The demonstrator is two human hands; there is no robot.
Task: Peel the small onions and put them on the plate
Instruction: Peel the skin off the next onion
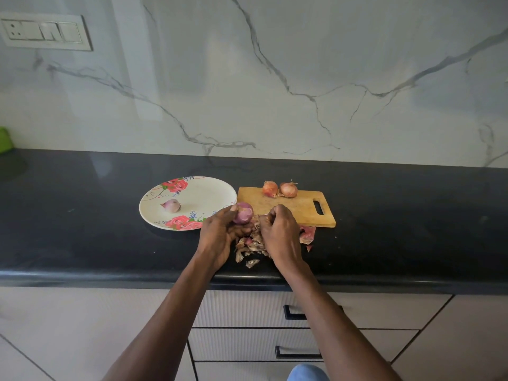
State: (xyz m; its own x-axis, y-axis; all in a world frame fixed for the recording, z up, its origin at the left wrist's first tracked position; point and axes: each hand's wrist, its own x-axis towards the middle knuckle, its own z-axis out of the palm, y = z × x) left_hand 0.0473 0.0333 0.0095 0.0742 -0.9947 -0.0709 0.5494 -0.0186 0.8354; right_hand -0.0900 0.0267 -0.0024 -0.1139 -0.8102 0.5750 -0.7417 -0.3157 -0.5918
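Observation:
My left hand [220, 235] grips a peeled purple onion [243, 212] just right of the flowered plate [209, 193]. One peeled onion [171, 205] lies on that plate. My right hand [280, 232] has its fingers curled by the onion, pinching a strip of dry skin [258, 222]. Two unpeeled onions [270, 188] [288, 190] sit at the far edge of the wooden cutting board [299, 207]. A heap of peels [251, 247] lies on the counter under and between my hands.
The black counter [96, 215] runs along a marble wall, its front edge just behind my wrists. More reddish peel [308, 234] lies by the board's near corner. A green object [4, 140] shows at the far left. Drawers [247, 312] are below.

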